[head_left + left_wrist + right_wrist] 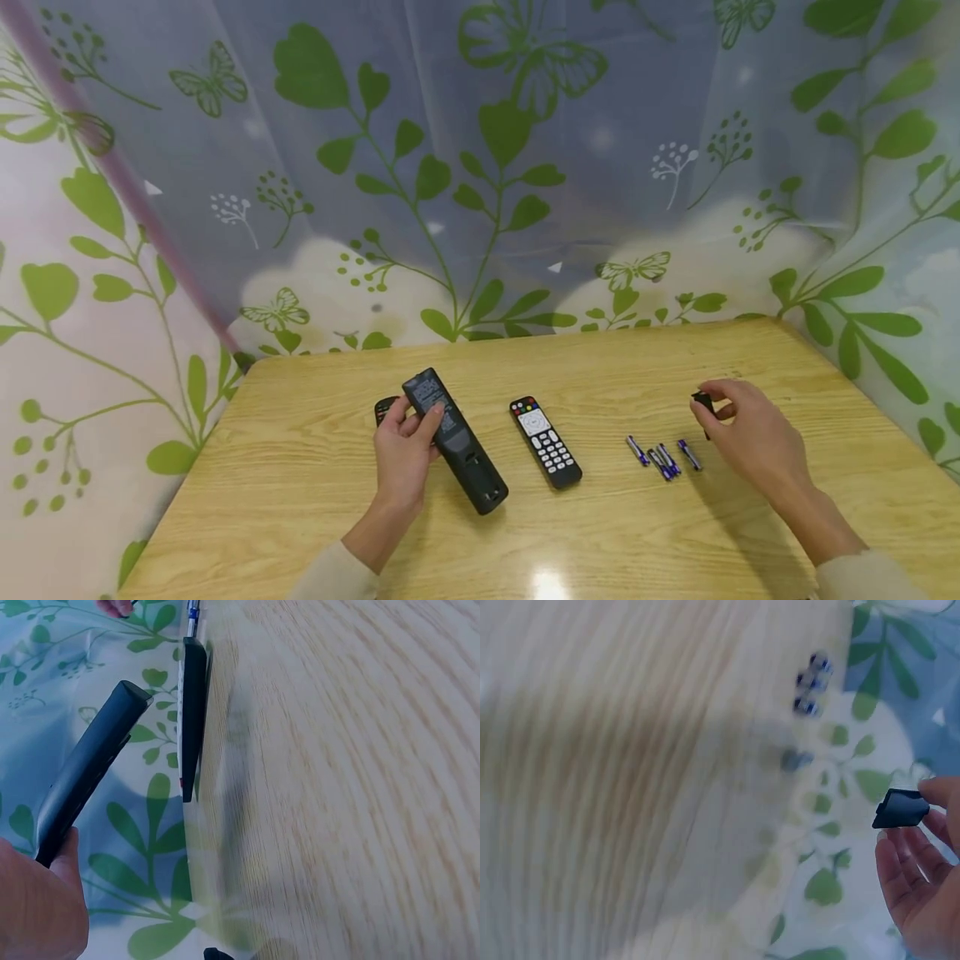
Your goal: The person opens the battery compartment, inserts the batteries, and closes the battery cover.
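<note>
My left hand grips a black remote control back side up, raised over the table. Its battery compartment is uncovered at the lower end. In the left wrist view this remote shows edge-on, tilted. My right hand pinches a small black battery cover between thumb and fingers, above the right part of the table. Several blue and silver batteries lie on the table just left of that hand.
A second black remote with white buttons lies face up mid-table. Behind my left hand, another dark remote is mostly hidden. The wooden table ends at a patterned curtain at the back.
</note>
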`<act>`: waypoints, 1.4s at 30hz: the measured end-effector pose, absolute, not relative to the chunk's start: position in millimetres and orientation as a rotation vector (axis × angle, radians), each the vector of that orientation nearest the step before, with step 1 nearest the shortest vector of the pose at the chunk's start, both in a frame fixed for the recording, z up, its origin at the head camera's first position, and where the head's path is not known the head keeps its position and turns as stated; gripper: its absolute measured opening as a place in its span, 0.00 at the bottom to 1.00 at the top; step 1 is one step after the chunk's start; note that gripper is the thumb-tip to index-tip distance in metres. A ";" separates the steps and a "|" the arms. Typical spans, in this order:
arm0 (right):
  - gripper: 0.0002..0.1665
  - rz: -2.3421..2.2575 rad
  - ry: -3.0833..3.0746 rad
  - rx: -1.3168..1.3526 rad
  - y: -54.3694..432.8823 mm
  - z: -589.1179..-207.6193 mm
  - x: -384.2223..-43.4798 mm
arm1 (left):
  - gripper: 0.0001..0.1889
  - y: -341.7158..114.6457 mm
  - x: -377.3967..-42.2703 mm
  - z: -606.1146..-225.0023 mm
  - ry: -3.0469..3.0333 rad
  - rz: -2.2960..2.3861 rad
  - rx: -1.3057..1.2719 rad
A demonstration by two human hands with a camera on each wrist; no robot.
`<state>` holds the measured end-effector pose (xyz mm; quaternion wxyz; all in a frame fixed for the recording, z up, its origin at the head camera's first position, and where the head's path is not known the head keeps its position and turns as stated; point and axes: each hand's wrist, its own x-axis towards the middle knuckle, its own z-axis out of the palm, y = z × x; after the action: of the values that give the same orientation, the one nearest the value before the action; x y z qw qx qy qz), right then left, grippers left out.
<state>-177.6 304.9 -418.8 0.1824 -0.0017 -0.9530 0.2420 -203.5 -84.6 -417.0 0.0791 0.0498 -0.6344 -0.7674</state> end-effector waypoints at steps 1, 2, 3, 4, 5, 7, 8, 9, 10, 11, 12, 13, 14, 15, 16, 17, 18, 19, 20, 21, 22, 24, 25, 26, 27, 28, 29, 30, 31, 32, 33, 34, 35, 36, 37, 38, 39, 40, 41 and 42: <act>0.22 0.679 -2.716 -0.012 311.2 -420.1 -178.8 | 0.19 -84.3 -203.5 -416.7 -1.898 -2.297 0.147; 0.23 0.678 -2.744 -0.025 317.5 -421.8 -180.0 | 0.19 -84.0 -203.4 -416.5 -1.899 -2.295 0.146; 0.24 0.681 -2.774 -0.039 323.5 -424.0 -181.1 | 0.19 -83.6 -203.5 -416.3 -1.901 -2.292 0.143; 0.25 0.689 -2.804 -0.052 329.4 -426.5 -181.9 | 0.19 -83.5 -203.4 -416.1 -1.901 -2.291 0.143; 0.26 0.700 -2.837 -0.068 335.1 -429.0 -182.5 | 0.18 -83.4 -203.4 -416.2 -1.901 -2.289 0.143; 0.26 0.710 -2.890 -0.098 344.3 -434.6 -183.2 | 0.18 -83.5 -203.5 -416.4 -1.901 -2.286 0.142; 0.26 0.711 -2.910 -0.108 347.7 -437.2 -183.5 | 0.18 -83.8 -203.6 -416.6 -1.900 -2.284 0.143; 0.27 0.712 -2.928 -0.113 350.3 -439.5 -183.8 | 0.18 -84.1 -203.7 -416.9 -1.899 -2.284 0.144; 0.27 0.709 -2.941 -0.118 352.2 -441.5 -184.2 | 0.18 -84.4 -203.8 -417.1 -1.896 -2.284 0.144; 0.27 0.701 -2.955 -0.121 353.4 -443.2 -184.9 | 0.18 -84.8 -204.0 -417.4 -1.894 -2.284 0.146; 0.27 0.690 -2.968 -0.121 353.7 -444.9 -185.7 | 0.18 -85.1 -204.0 -417.5 -1.893 -2.283 0.151; 0.28 0.682 -2.981 -0.124 353.9 -446.2 -186.7 | 0.19 -85.4 -204.1 -417.7 -1.895 -2.280 0.151; 0.29 0.678 -2.997 -0.129 354.1 -447.0 -187.6 | 0.19 -85.6 -204.2 -417.8 -1.898 -2.279 0.156; 0.29 0.672 -3.010 -0.136 354.2 -447.7 -188.5 | 0.19 -85.6 -204.3 -417.8 -1.900 -2.280 0.161; 0.29 0.662 -3.018 -0.142 354.2 -448.2 -189.4 | 0.20 -85.7 -204.4 -417.8 -1.902 -2.281 0.167; 0.29 0.653 -3.027 -0.148 354.5 -448.6 -190.4 | 0.20 -85.7 -204.4 -417.8 -1.906 -2.281 0.170; 0.29 0.649 -3.036 -0.157 354.8 -448.9 -191.2 | 0.20 -85.7 -204.2 -417.8 -1.909 -2.284 0.173; 0.29 0.640 -3.041 -0.162 355.1 -449.3 -192.0 | 0.20 -85.7 -204.1 -417.8 -1.911 -2.286 0.170; 0.29 0.633 -3.047 -0.165 355.5 -449.5 -192.6 | 0.20 -85.7 -204.1 -417.8 -1.906 -2.292 0.171; 0.28 0.624 -3.053 -0.164 356.0 -449.9 -193.3 | 0.20 -85.9 -203.9 -417.9 -1.904 -2.294 0.170; 0.28 0.614 -3.058 -0.164 356.4 -450.5 -193.8 | 0.19 -86.0 -203.7 -418.0 -1.901 -2.297 0.166; 0.28 0.594 -3.070 -0.166 357.1 -452.1 -194.6 | 0.19 -86.5 -203.5 -418.2 -1.900 -2.295 0.161; 0.28 0.585 -3.072 -0.163 357.2 -452.8 -194.8 | 0.19 -86.8 -203.5 -418.2 -1.899 -2.293 0.159; 0.28 0.581 -3.074 -0.163 357.1 -453.4 -194.9 | 0.20 -87.0 -203.5 -418.3 -1.900 -2.291 0.161; 0.28 0.575 -3.074 -0.159 357.0 -453.9 -194.9 | 0.20 -87.4 -203.5 -418.3 -1.902 -2.287 0.163; 0.28 0.571 -3.072 -0.156 356.7 -454.3 -195.0 | 0.20 -87.6 -203.6 -418.2 -1.903 -2.286 0.166; 0.28 0.569 -3.071 -0.154 356.4 -454.5 -195.2 | 0.20 -87.8 -203.7 -418.1 -1.906 -2.282 0.168; 0.29 0.570 -3.069 -0.146 356.3 -454.4 -195.5 | 0.20 -88.1 -203.7 -418.0 -1.908 -2.279 0.171; 0.29 0.574 -3.067 -0.140 356.0 -454.1 -195.8 | 0.21 -88.3 -203.8 -417.9 -1.911 -2.277 0.173; 0.30 0.578 -3.065 -0.136 355.7 -453.7 -196.2 | 0.21 -88.4 -203.8 -417.6 -1.913 -2.275 0.173; 0.31 0.585 -3.064 -0.129 355.8 -453.0 -196.8 | 0.21 -88.6 -203.7 -417.4 -1.913 -2.274 0.174; 0.31 0.592 -3.062 -0.126 355.6 -452.8 -197.4 | 0.21 -88.7 -203.6 -417.1 -1.912 -2.274 0.175; 0.32 0.601 -3.060 -0.124 355.4 -452.6 -197.8 | 0.21 -89.0 -203.6 -417.1 -1.911 -2.274 0.174; 0.32 0.605 -3.056 -0.119 355.4 -452.7 -198.2 | 0.21 -89.2 -203.5 -417.0 -1.909 -2.275 0.176; 0.33 0.607 -3.053 -0.117 354.9 -452.6 -198.1 | 0.21 -89.4 -203.3 -417.1 -1.905 -2.279 0.177; 0.32 0.608 -3.046 -0.112 354.5 -452.6 -197.9 | 0.21 -89.7 -203.2 -417.2 -1.903 -2.282 0.178; 0.33 0.611 -3.042 -0.108 354.2 -452.6 -197.5 | 0.21 -89.9 -203.1 -417.4 -1.900 -2.287 0.178; 0.32 0.607 -3.033 -0.106 353.2 -453.0 -196.8 | 0.22 -90.2 -203.0 -417.6 -1.900 -2.290 0.181; 0.32 0.603 -3.024 -0.101 351.9 -452.8 -196.1 | 0.22 -90.5 -202.8 -417.7 -1.901 -2.290 0.184; 0.32 0.600 -3.010 -0.091 350.3 -452.6 -195.6 | 0.21 -90.9 -202.7 -417.8 -1.901 -2.292 0.185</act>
<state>-195.6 350.3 -452.6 0.0354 -0.0296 -0.9797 0.1952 -202.7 -90.9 -417.8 0.0792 0.0618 -0.6352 -0.7658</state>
